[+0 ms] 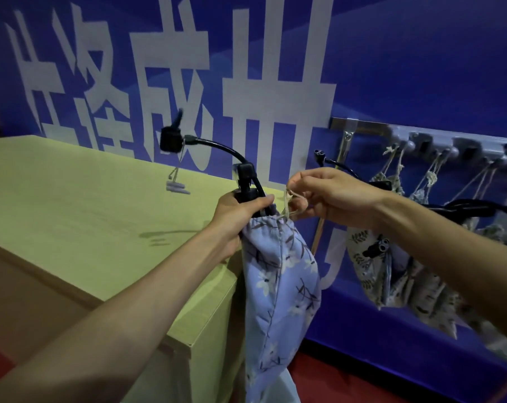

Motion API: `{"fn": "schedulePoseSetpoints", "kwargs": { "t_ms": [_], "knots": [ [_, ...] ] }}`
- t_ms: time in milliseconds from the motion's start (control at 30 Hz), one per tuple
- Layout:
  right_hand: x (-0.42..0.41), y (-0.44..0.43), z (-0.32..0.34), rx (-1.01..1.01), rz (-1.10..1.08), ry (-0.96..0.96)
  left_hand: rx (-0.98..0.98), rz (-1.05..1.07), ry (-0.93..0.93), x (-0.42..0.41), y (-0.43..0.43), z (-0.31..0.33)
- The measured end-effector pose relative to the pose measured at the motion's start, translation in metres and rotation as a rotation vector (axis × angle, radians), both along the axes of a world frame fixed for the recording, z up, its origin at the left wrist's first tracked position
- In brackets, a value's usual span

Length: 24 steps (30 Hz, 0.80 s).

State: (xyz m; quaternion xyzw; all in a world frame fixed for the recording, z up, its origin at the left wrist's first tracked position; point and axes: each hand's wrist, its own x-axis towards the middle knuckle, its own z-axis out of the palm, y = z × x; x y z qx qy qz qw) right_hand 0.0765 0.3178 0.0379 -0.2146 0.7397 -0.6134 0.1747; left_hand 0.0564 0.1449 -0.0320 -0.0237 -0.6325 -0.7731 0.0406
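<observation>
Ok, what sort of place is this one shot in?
Probably a staged work booth or packing station, not a home: a blue banner with big white characters as the wall, a hook rail hung with drawstring bags, and a plain wooden table.

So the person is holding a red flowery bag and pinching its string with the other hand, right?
Not quite. The flowery bag is light blue, not red, as the head view shows. The left hand holds it and the right hand pinches its string.
</observation>
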Motion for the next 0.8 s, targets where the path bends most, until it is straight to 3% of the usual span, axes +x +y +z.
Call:
{"fn": "schedulePoseSetpoints", "kwargs": {
  "t_ms": [133, 333, 500, 633, 733, 800],
  "knots": [
    [-0.004, 0.012, 0.009, 0.036, -0.038, 0.046, -0.035, -0.035, -0.004, -0.005, 0.009, -0.001],
    [0.009, 0.035, 0.039, 0.478, 0.137, 0.395, -0.099, -0.075, -0.032, -0.009, 0.022, -0.005],
    [0.007, 0.037, 0.044, 0.093, 0.200, 0.292, -0.163, -0.171, -0.101, -0.011, 0.032, -0.009],
    [0.001, 0.028, 0.043, 0.073, 0.190, 0.371, -0.123, -0.260, -0.199, -0.012, 0.038, -0.011],
    [-0.001, 0.027, 0.045, 0.251, 0.005, 0.512, -0.083, -0.205, -0.221, -0.015, 0.041, -0.013],
    [0.000, 0.030, 0.044, 0.573, -0.155, 0.751, -0.062, -0.137, -0.209, -0.017, 0.040, -0.013]
  ]
}}
